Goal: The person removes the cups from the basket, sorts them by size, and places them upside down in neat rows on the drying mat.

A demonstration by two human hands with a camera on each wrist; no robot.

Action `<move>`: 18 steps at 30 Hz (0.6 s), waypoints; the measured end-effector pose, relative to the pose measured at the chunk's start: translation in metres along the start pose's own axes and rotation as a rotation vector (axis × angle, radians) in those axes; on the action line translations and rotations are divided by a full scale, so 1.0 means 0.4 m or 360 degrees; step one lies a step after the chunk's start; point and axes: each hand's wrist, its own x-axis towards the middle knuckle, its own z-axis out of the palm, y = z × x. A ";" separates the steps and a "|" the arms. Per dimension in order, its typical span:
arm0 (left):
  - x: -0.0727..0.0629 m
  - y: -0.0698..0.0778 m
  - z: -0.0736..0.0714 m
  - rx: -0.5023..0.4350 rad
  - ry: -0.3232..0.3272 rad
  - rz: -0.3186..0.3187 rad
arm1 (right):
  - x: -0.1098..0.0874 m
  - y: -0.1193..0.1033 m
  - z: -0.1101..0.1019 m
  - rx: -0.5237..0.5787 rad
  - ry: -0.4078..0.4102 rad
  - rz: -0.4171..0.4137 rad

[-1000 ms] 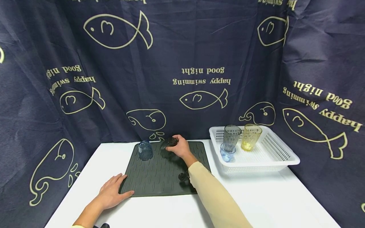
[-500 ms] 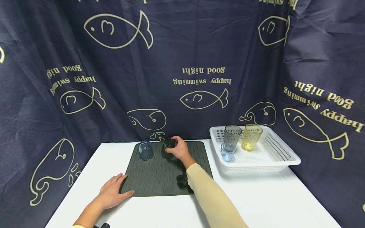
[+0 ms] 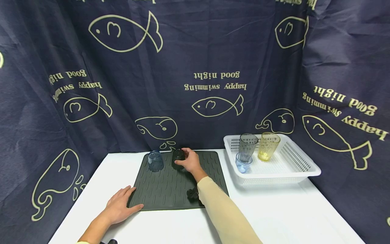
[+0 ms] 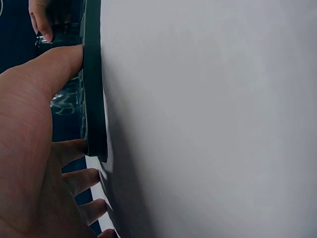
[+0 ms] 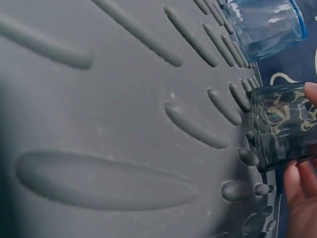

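Near the back of the dark ribbed mat (image 3: 161, 193), my right hand (image 3: 191, 162) holds a dark grey drinking glass (image 3: 177, 156) between thumb and fingers. The glass is upside down, and in the right wrist view its rim end meets the mat's ribs (image 5: 195, 126). A blue glass (image 3: 155, 162) stands inverted just to its left, a small gap apart. My left hand (image 3: 118, 207) rests at the mat's front left corner. Its thumb touches the mat's front edge (image 4: 93, 99), while the other fingers are spread along the left side.
At the right stands a white perforated basket (image 3: 274, 177). Inside it are a grey glass (image 3: 248, 144), a yellow glass (image 3: 268, 145) and a small light blue glass (image 3: 243, 163). A dark curtain (image 3: 170, 84) with fish drawings hangs behind the white table (image 3: 170, 227).
The grey glass has gone from tilted to upside-down upright on the mat, shifting slightly left with my right hand. My left hand has stayed in place.
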 end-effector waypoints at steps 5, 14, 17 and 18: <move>-0.001 0.000 -0.001 0.0000 0.0004 -0.0004 | -0.004 0.006 0.008 -0.0002 0.0021 0.0037; 0.000 0.000 0.001 -0.0003 0.0003 0.0003 | -0.012 0.009 0.009 0.0016 0.0043 0.0075; 0.001 0.000 0.002 0.0003 0.0009 0.0009 | -0.013 0.011 0.010 0.0005 0.0051 0.0071; 0.001 0.000 0.003 0.0004 0.0009 0.0010 | -0.013 0.012 0.010 0.0001 0.0053 0.0071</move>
